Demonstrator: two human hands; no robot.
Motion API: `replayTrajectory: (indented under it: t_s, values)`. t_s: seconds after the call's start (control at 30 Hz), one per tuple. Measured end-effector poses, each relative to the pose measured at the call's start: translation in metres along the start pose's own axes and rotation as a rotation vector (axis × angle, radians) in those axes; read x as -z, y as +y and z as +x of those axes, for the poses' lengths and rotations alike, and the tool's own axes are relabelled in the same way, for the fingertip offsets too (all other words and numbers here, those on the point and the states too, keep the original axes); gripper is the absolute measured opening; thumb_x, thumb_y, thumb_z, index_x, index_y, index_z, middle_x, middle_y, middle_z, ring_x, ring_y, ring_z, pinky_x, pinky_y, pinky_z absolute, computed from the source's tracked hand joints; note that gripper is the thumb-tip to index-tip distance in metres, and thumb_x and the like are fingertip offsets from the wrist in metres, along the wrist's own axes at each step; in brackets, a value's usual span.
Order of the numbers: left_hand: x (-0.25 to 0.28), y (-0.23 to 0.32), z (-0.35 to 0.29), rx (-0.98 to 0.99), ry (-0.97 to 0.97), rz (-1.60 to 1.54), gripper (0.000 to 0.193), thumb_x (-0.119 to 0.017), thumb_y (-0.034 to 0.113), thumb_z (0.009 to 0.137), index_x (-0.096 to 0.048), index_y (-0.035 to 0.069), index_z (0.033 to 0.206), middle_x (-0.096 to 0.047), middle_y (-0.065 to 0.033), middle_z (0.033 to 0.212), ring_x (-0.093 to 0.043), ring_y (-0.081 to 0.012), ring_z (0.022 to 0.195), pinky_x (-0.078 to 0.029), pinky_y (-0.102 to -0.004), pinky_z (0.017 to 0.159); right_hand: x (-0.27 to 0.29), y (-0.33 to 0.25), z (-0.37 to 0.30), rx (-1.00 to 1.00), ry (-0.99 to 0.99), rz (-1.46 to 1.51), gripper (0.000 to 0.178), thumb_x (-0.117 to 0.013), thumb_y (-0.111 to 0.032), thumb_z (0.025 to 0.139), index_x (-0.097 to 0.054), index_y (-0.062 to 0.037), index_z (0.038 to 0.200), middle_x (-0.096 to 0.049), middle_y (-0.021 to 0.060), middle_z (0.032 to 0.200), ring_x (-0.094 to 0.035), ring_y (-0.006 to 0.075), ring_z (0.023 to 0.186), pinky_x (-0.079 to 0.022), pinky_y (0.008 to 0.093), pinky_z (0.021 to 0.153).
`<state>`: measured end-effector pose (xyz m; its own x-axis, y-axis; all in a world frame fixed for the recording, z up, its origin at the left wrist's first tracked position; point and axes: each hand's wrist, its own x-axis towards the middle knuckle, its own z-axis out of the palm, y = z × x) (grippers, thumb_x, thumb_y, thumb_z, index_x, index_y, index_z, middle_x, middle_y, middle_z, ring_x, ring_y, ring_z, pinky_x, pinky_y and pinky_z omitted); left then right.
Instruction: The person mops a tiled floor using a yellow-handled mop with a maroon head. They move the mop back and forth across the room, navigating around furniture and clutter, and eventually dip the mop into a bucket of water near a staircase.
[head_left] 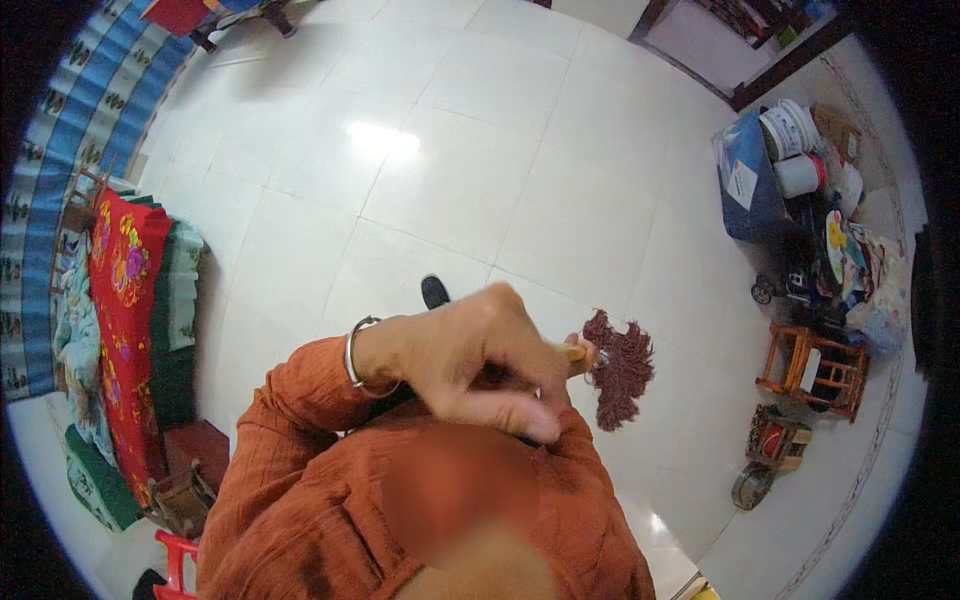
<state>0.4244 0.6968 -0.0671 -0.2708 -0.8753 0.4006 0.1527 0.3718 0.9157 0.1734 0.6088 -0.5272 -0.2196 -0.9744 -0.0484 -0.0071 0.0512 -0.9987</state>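
Observation:
In front of my chest my left hand [480, 360], with a silver bangle at the wrist, is closed in a fist at the upper end of a mop's handle. My right hand [587, 356] is mostly hidden behind it; the visible fingers wrap the yellowish wooden handle lower down. The mop [622, 368] has a head of dark reddish-brown strands, seen beyond my right hand against the pale tiled floor [450, 180]. Most of the handle is covered by my hands. One dark shoe [434, 292] shows past my left wrist.
Left: a table or bed with a red flowered cover [125, 270] beside a blue patterned curtain [110, 90]. Right: a blue bag [750, 180], white buckets [797, 175], a wooden stool [815, 370] and bundled things along the wall. A red plastic chair [178, 565] is at lower left.

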Motion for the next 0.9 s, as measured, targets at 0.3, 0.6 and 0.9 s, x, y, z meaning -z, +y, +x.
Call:
replayTrajectory:
  t_s: [0.3, 0.6, 0.9]
  values:
    - [0.145, 0.026, -0.039, -0.192, -0.196, 0.093, 0.020, -0.064, 0.016, 0.081, -0.056, 0.002, 0.069, -0.041, -0.0074, 0.047, -0.043, -0.0251, 0.040, -0.031, -0.0358, 0.039, -0.191, -0.060, -0.022, 0.496, -0.237, -0.295, 0.020, -0.064, -0.005, 0.071, -0.049, -0.0058, 0.083, -0.048, 0.0066, 0.089, -0.046, 0.0232, 0.087, -0.036, 0.0385, 0.082]
    - [0.245, 0.029, -0.069, -0.169, -0.044, 0.266, 0.021, -0.064, 0.012, 0.080, -0.055, 0.000, 0.065, -0.035, -0.0053, 0.043, -0.041, -0.0224, 0.036, -0.030, -0.0348, 0.038, -0.382, -0.075, 0.007, 0.724, -0.286, -0.132, 0.005, -0.055, -0.001, 0.075, -0.051, -0.0042, 0.077, -0.053, 0.0083, 0.077, -0.050, 0.0250, 0.081, -0.036, 0.0434, 0.093]
    - [0.303, -0.011, -0.041, -0.039, 0.133, 0.556, 0.031, -0.063, 0.015, 0.080, -0.045, 0.005, 0.056, -0.032, -0.0053, 0.045, -0.040, -0.0235, 0.041, -0.031, -0.0365, 0.042, -0.549, -0.041, 0.089, 1.035, -0.158, -0.165, 0.015, -0.063, -0.008, 0.077, -0.057, 0.0020, 0.086, -0.058, 0.0146, 0.083, -0.055, 0.0273, 0.080, -0.044, 0.0383, 0.073]
